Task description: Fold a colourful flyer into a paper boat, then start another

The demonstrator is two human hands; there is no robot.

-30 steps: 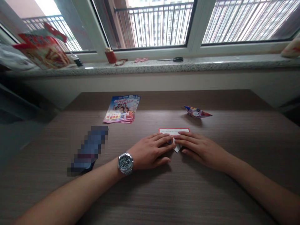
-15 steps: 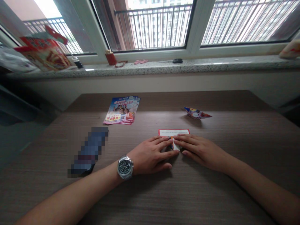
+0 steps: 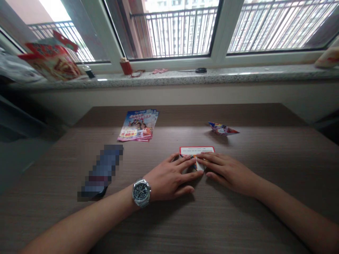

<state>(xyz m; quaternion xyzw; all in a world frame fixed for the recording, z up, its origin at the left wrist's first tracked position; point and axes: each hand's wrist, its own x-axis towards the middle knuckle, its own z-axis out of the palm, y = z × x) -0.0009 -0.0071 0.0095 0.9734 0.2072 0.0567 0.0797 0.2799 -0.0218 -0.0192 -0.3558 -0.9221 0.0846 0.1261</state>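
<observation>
A folded paper leaflet (image 3: pixel 197 151) with a red border and white face lies flat in the middle of the brown wooden table (image 3: pixel 238 218). My left hand (image 3: pixel 169 176), a watch on its wrist, lies with fingers stretched flat on the leaflet's near left part. My right hand (image 3: pixel 225 170) presses flat on its near right part. The fingertips of both hands meet over a small folded corner at the near edge. Most of the leaflet's near half is hidden under the hands.
A stack of colourful flyers (image 3: pixel 138 125) lies at the far left of the table, a folded paper boat (image 3: pixel 221 128) at the far right, a blurred dark object (image 3: pixel 102 171) to the left. The stone windowsill (image 3: pixel 251 72) holds scissors (image 3: pixel 197 70), a red cup (image 3: pixel 125 66) and a snack bag (image 3: pixel 51 60).
Both hands have slid slightly toward me along the leaflet, leaving more of its far edge showing. The fingertips stay pressed together over the fold.
</observation>
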